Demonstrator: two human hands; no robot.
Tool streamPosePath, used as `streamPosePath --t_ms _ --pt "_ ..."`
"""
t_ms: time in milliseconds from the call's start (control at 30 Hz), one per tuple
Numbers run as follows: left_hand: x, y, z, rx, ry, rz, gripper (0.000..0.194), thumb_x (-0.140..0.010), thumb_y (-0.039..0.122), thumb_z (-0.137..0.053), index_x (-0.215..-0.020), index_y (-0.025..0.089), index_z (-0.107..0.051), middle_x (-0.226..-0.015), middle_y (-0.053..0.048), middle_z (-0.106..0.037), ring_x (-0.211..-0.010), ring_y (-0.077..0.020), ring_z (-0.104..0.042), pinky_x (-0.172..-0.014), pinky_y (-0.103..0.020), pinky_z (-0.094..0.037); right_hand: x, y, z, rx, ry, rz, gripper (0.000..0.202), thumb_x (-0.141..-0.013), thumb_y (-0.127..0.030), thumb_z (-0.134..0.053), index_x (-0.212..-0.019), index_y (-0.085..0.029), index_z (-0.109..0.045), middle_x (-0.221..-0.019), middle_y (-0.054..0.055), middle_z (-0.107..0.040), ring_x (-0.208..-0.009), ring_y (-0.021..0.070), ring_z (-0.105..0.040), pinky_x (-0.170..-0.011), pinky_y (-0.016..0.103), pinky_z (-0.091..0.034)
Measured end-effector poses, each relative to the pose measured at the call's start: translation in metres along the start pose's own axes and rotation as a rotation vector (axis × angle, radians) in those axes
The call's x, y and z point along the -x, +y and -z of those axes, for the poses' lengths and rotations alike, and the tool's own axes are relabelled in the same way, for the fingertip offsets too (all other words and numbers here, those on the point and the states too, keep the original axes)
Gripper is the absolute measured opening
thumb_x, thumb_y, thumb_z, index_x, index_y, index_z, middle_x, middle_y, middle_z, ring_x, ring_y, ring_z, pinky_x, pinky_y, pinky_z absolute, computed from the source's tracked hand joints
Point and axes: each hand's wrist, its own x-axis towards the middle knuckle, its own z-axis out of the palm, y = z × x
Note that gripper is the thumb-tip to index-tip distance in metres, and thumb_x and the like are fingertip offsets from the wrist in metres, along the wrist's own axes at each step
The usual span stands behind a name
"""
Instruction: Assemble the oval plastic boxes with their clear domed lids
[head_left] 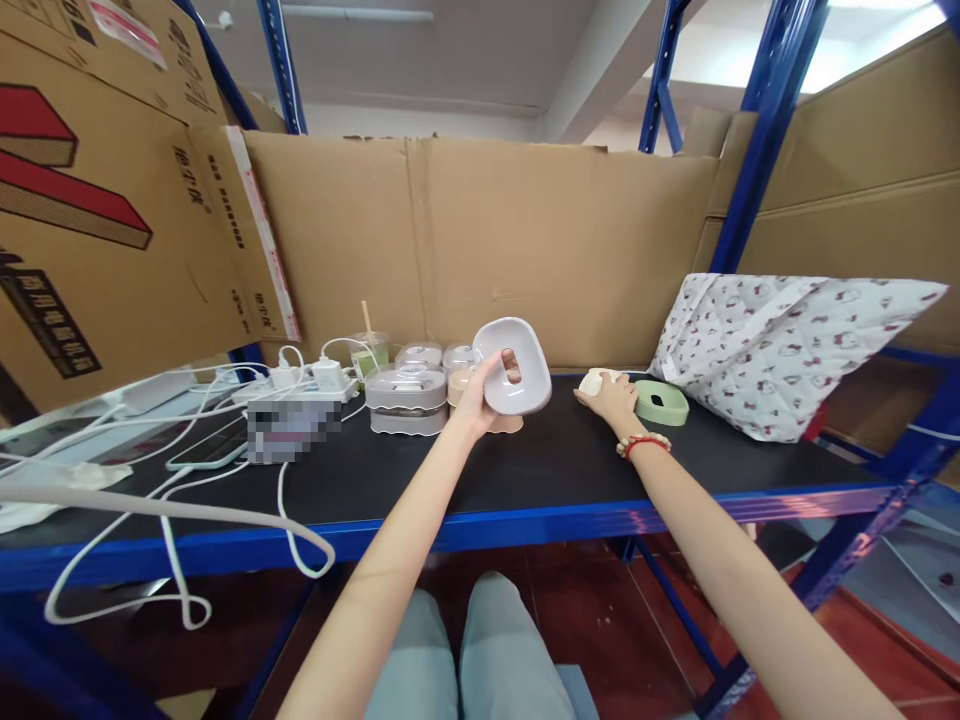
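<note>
My left hand (476,402) grips a pale grey-lilac plastic dish (529,360) by its edge, raised above the black shelf top. The dish is square with rounded corners and has an opening in its middle, where a fingertip shows. Farther right, my right hand (611,400) is closed over a cream-coloured piece (592,382) at the shelf surface, hiding much of it. Just beside that hand lies a green rounded-square piece (661,404) with a small dark opening. Behind my left hand stand grey scalloped containers (405,400) with clear lids, next to peach ones (506,424).
White cables (225,510), a power strip (330,380) and a phone (210,445) crowd the left side. A drink cup (371,350) with a straw stands behind them. A patterned white bag (795,350) leans at the right. Cardboard (525,240) walls the back; a blue beam (540,525) edges the front.
</note>
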Motion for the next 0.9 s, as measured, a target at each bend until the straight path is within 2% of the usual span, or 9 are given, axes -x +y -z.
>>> streamPosePath --t_ms 133,267,333,433,533,600,700,767,900 --pt "-0.001 0.000 0.004 -0.077 0.058 0.010 0.020 -0.081 0.026 -0.060 -0.066 0.013 -0.063 -0.055 -0.002 -0.062 -0.043 -0.0107 -0.054 -0.053 -0.026 -0.051 0.003 0.002 0.003 -0.086 -0.006 -0.068 0.047 -0.077 -0.042 -0.060 -0.116 -0.016 -0.064 -0.121 0.020 -0.053 -0.107 0.0381 -0.057 -0.087 0.051 -0.041" --pt "-0.004 -0.003 0.006 -0.122 0.114 -0.012 0.029 -0.084 0.036 -0.058 -0.066 0.014 -0.063 -0.052 -0.003 -0.063 -0.045 -0.0142 -0.059 -0.057 -0.030 -0.054 0.004 0.005 0.011 -0.168 0.095 -0.004 0.037 -0.082 -0.036 -0.054 -0.110 -0.017 -0.067 -0.121 0.019 -0.053 -0.112 0.0365 -0.053 -0.092 0.048 -0.042" --pt "-0.006 -0.006 0.006 -0.112 0.132 -0.048 0.030 -0.086 0.038 -0.054 -0.070 0.015 -0.064 -0.055 -0.003 -0.065 -0.054 -0.0175 -0.065 -0.064 -0.032 -0.057 0.005 0.001 0.014 -0.290 0.246 0.167 0.036 -0.081 -0.036 -0.056 -0.110 -0.018 -0.067 -0.124 0.017 -0.052 -0.119 0.0347 -0.048 -0.098 0.048 -0.040" --pt "-0.007 -0.009 0.004 -0.100 0.121 -0.073 0.032 -0.088 0.043 -0.050 -0.078 0.017 -0.067 -0.065 -0.005 -0.071 -0.075 -0.0224 -0.071 -0.077 -0.038 -0.057 0.012 -0.018 0.015 -0.567 0.486 0.550 0.042 -0.072 -0.038 -0.066 -0.110 -0.018 -0.064 -0.126 0.016 -0.050 -0.123 0.0326 -0.044 -0.101 0.048 -0.041" --pt "-0.007 -0.010 0.002 -0.128 0.096 -0.073 0.040 -0.090 0.047 -0.044 -0.085 0.016 -0.069 -0.079 -0.008 -0.075 -0.090 -0.0248 -0.070 -0.087 -0.040 -0.054 0.027 -0.044 0.011 -0.785 0.552 0.824 0.048 -0.068 -0.040 -0.069 -0.111 -0.021 -0.061 -0.130 0.014 -0.049 -0.122 0.0303 -0.048 -0.098 0.047 -0.045" --pt "-0.006 -0.011 0.001 -0.171 0.091 -0.067 0.042 -0.092 0.047 -0.042 -0.092 0.016 -0.069 -0.088 -0.010 -0.075 -0.098 -0.0253 -0.068 -0.092 -0.040 -0.051 0.037 -0.058 0.007 -0.899 0.512 0.894 0.041 -0.071 -0.041 -0.066 -0.107 -0.023 -0.062 -0.124 0.012 -0.057 -0.114 0.0278 -0.055 -0.094 0.044 -0.048" --pt "-0.007 -0.013 0.001 -0.236 0.084 -0.042 0.041 -0.091 0.047 -0.043 -0.105 0.017 -0.066 -0.100 -0.010 -0.074 -0.107 -0.0256 -0.065 -0.098 -0.041 -0.047 0.047 -0.066 0.006 -1.071 0.420 0.841 0.026 -0.075 -0.041 -0.062 -0.094 -0.024 -0.065 -0.101 0.007 -0.069 -0.096 0.0241 -0.063 -0.087 0.039 -0.052" --pt "-0.009 -0.015 0.002 -0.265 0.057 -0.068 0.041 -0.089 0.048 -0.046 -0.111 0.018 -0.064 -0.107 -0.010 -0.072 -0.110 -0.0256 -0.063 -0.099 -0.041 -0.046 0.046 -0.065 0.008 -1.177 0.421 0.746 0.023 -0.078 -0.043 -0.058 -0.088 -0.023 -0.065 -0.091 0.005 -0.069 -0.088 0.0222 -0.064 -0.083 0.038 -0.053" --pt "-0.013 -0.017 0.006 -0.322 0.055 -0.185 0.042 -0.086 0.053 -0.050 -0.109 0.020 -0.062 -0.115 -0.010 -0.069 -0.112 -0.0257 -0.062 -0.099 -0.040 -0.046 0.040 -0.062 0.017 -1.401 0.506 0.529 0.033 -0.082 -0.042 -0.054 -0.107 -0.021 -0.059 -0.094 0.005 -0.066 -0.085 0.0181 -0.063 -0.076 0.033 -0.053"
